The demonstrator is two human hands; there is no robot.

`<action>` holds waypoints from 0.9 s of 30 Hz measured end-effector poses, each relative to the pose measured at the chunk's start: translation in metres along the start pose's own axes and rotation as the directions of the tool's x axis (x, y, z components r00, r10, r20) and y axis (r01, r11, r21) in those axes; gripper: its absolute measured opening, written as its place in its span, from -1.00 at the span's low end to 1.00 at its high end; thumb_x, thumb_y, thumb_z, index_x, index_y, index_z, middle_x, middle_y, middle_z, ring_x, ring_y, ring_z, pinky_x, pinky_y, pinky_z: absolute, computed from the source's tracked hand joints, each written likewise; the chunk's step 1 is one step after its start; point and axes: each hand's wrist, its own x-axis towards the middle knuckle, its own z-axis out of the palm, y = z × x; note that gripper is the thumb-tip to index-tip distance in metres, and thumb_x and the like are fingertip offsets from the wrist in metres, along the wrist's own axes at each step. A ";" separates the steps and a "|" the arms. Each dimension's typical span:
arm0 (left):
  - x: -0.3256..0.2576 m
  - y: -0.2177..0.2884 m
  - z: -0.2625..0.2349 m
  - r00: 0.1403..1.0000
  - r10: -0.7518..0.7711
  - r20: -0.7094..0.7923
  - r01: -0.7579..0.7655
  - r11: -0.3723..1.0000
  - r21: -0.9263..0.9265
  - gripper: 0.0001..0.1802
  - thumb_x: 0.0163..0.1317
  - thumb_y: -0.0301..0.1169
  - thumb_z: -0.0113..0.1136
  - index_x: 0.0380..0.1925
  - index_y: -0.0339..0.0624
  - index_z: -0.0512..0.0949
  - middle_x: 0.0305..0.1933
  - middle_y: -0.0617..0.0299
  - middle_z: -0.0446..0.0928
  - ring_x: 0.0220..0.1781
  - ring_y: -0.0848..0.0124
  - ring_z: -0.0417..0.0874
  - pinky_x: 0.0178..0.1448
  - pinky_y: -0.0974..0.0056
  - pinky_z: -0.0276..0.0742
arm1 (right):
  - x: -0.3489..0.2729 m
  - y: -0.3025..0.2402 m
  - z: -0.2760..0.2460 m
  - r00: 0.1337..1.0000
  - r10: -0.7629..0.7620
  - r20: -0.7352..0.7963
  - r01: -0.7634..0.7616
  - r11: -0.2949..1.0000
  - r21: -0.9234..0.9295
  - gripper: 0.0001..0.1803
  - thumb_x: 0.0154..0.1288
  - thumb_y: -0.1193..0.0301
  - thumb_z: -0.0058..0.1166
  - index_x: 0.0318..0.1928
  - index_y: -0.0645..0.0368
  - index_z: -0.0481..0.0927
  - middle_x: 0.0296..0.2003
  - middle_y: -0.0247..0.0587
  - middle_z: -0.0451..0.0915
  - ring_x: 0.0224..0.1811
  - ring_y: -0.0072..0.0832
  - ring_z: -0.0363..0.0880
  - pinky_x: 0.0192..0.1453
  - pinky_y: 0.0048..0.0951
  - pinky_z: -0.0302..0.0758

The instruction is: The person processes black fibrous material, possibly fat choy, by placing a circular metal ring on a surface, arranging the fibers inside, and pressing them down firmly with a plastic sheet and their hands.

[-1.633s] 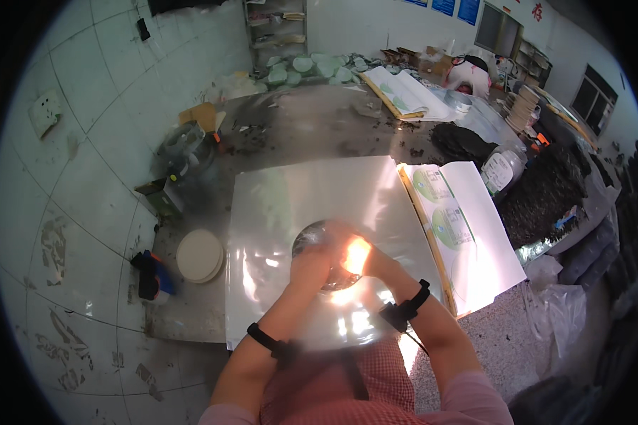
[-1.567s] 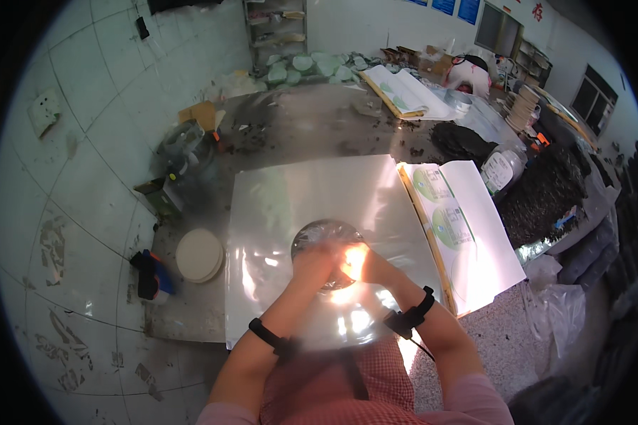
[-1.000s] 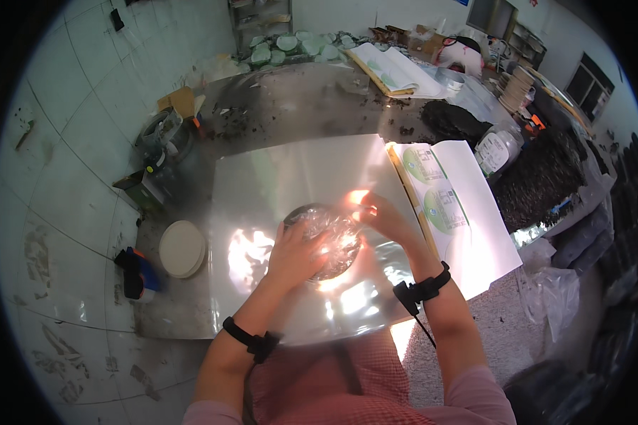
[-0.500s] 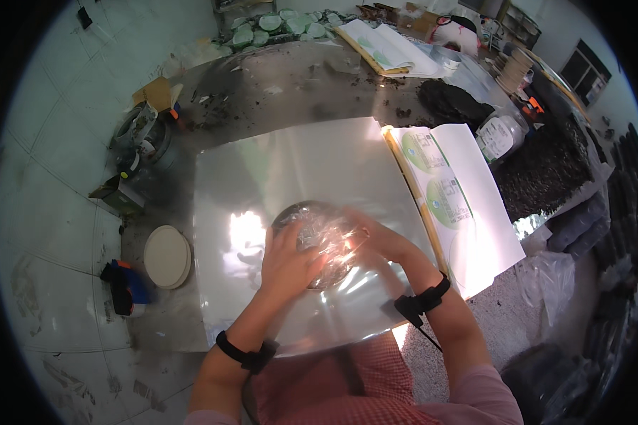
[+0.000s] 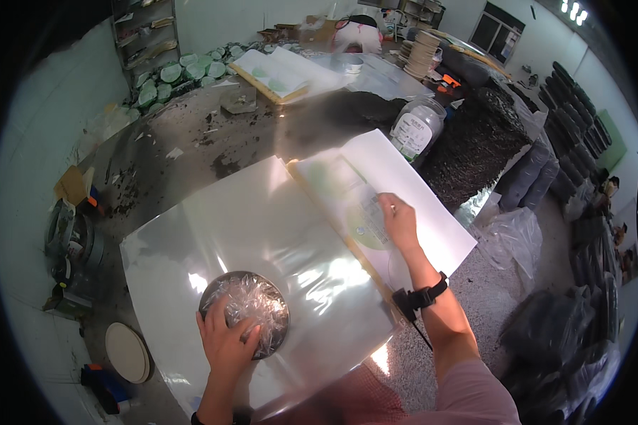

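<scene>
My left hand [image 5: 227,338] rests on a round, dark-rimmed piece bundled in crumpled clear plastic [image 5: 256,301], its fingers spread over the near left side. What lies under the crumpled plastic I cannot make out. The bundle sits on a large sheet of glossy clear film [image 5: 227,212]. At the right, my right hand [image 5: 403,223] is closed, thumb and fingertips together on the edge of a clear film sheet with green round prints [image 5: 365,225]. That printed sheet looks blurred and lies over white paper [image 5: 432,230].
A clear jar [image 5: 417,131] stands beyond the paper, beside a black matted slab [image 5: 471,145]. Round pale boards [image 5: 127,353] lie at the left edge. Green-topped pieces [image 5: 170,73] and a second paper stack [image 5: 276,71] are at the back. Another person [image 5: 358,35] bends over there.
My right hand has left the plastic-wrapped bundle and moved right to the printed film sheet, closing on its edge. My left hand stays on the bundle. The view has turned to the right.
</scene>
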 end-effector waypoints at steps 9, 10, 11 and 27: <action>-0.004 -0.005 0.006 0.999 0.041 -0.017 -0.041 0.999 -0.005 -0.71 -0.07 -0.14 0.26 -0.42 -0.07 0.70 0.27 0.00 0.28 0.30 0.03 0.24 0.41 -0.21 -0.10 | 0.018 0.118 0.044 0.967 0.253 -0.038 -0.253 0.931 -0.264 -0.49 0.33 -0.03 -0.15 -0.26 0.15 0.65 -0.25 0.01 0.63 -0.15 -0.06 0.58 -0.06 -0.14 0.48; -0.004 -0.006 0.006 0.999 0.047 -0.022 -0.047 0.999 -0.002 -0.71 -0.06 -0.14 0.25 -0.42 -0.07 0.70 0.27 0.00 0.28 0.31 0.03 0.24 0.40 -0.22 -0.10 | 0.022 0.120 0.048 0.954 0.295 -0.058 -0.299 0.910 -0.285 -0.50 0.33 -0.02 -0.14 -0.27 0.16 0.64 -0.26 0.02 0.63 -0.15 -0.06 0.58 -0.07 -0.13 0.47; -0.004 -0.005 0.007 0.998 0.053 -0.028 -0.053 0.999 0.002 -0.71 -0.06 -0.13 0.25 -0.43 -0.06 0.70 0.27 0.01 0.28 0.31 0.03 0.24 0.39 -0.24 -0.10 | 0.024 0.123 0.050 0.938 0.337 -0.079 -0.344 0.888 -0.306 -0.51 0.33 -0.01 -0.12 -0.28 0.16 0.63 -0.26 0.03 0.62 -0.15 -0.05 0.57 -0.08 -0.12 0.47; -0.007 -0.013 0.013 0.981 0.123 -0.148 -0.124 0.992 0.004 -0.70 0.08 -0.11 0.21 -0.31 -0.03 0.71 0.25 -0.01 0.33 0.27 0.04 0.29 0.34 0.07 0.18 | -0.086 -0.098 -0.002 0.907 -0.375 0.193 0.410 0.892 -0.191 -0.88 0.22 0.41 0.04 -0.32 0.20 0.52 -0.52 -0.06 0.61 -0.41 -0.26 0.63 -0.28 -0.34 0.50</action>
